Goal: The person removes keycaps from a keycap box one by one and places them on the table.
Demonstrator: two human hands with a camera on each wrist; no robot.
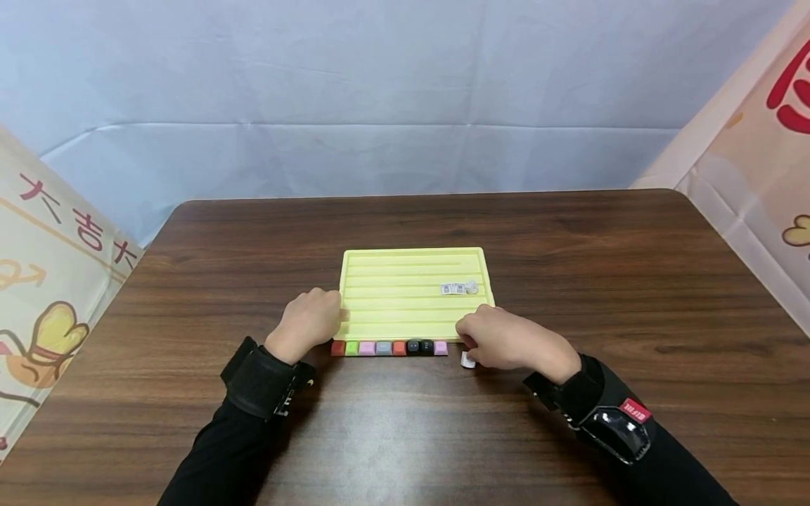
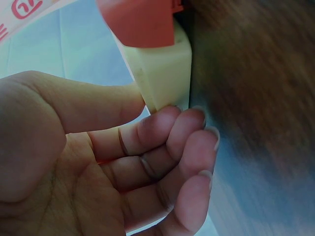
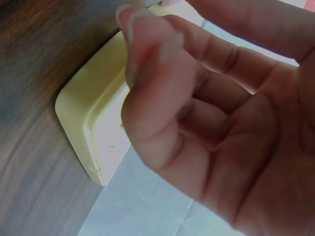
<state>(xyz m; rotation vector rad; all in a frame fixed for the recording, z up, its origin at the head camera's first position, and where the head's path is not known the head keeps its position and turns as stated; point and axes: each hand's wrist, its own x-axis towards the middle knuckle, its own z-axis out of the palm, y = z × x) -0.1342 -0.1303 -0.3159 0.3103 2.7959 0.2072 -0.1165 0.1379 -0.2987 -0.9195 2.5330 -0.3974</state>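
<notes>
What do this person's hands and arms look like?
The left hand and right hand are ungloved. Behind them come black wrist straps and black sleeves; the right side also has a glossy black patch and a red label with pale lettering.

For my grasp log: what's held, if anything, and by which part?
Left hand: yellow tray, pinched by its left edge. Right hand: unclear whether it grips the white piece.

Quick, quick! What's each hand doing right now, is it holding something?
Left hand: closed, pinching the edge of the yellow board.
Right hand: fingers curled by the white block; can't tell whether it's gripping it.
</notes>
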